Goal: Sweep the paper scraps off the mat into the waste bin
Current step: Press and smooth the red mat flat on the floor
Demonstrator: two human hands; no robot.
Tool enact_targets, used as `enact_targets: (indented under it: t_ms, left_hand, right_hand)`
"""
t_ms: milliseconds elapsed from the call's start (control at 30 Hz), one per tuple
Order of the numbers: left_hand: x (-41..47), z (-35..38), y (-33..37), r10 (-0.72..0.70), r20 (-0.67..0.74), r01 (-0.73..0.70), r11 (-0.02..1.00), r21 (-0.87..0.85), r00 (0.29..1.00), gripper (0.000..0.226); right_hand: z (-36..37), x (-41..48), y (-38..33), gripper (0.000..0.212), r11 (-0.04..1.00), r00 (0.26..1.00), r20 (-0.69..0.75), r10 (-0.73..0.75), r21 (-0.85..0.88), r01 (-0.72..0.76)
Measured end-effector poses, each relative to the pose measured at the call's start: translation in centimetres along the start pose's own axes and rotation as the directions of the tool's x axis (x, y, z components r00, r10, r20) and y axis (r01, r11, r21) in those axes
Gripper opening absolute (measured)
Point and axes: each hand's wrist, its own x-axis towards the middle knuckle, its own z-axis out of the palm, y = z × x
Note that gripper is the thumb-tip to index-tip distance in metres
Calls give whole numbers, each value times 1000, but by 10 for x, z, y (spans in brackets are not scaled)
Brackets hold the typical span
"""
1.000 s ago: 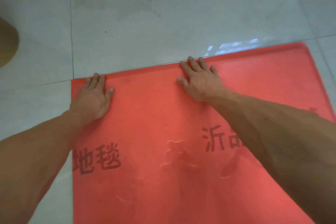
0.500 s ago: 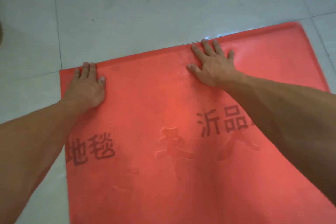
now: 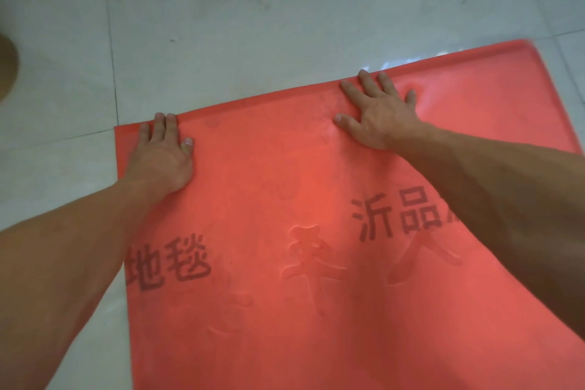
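Note:
A red mat (image 3: 285,187) with dark printed characters lies flat on the pale tiled floor and fills the lower right of the view. My left hand (image 3: 161,155) presses flat on the mat near its far left corner, fingertips at the far edge. My right hand (image 3: 376,111) lies flat with fingers spread at the far edge, further right. Neither hand holds anything. No paper scraps and no waste bin show in the view.
Grey-white floor tiles (image 3: 253,25) with dark joints stretch beyond the mat and along its left side. A brown rounded object (image 3: 6,66) is cut off at the left edge of the view.
Both hands stay flat on the mat's far edge. The right hand has slid a little to the right along that edge and spread its fingers; the camera view has shifted slightly.

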Motion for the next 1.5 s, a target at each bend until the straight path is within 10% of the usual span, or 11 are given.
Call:
enact_targets:
  t_ms: [233, 433, 1500]
  left_hand:
    - [5, -2, -1, -36, 13, 36, 998, -50, 999, 65]
    - [1, -18, 92, 347, -100, -353, 935, -42, 932, 67]
    - [4, -9, 119, 292, -92, -293, 956, 4, 952, 63]
  right_hand:
    - [-5, -1, -2, 74, 1000, 1000, 22, 5, -6, -5]
    - [-2, -2, 0, 74, 1000, 1000, -8, -2, -7, 1]
    - [-34, 2, 176, 55, 975, 974, -43, 222, 16, -221]
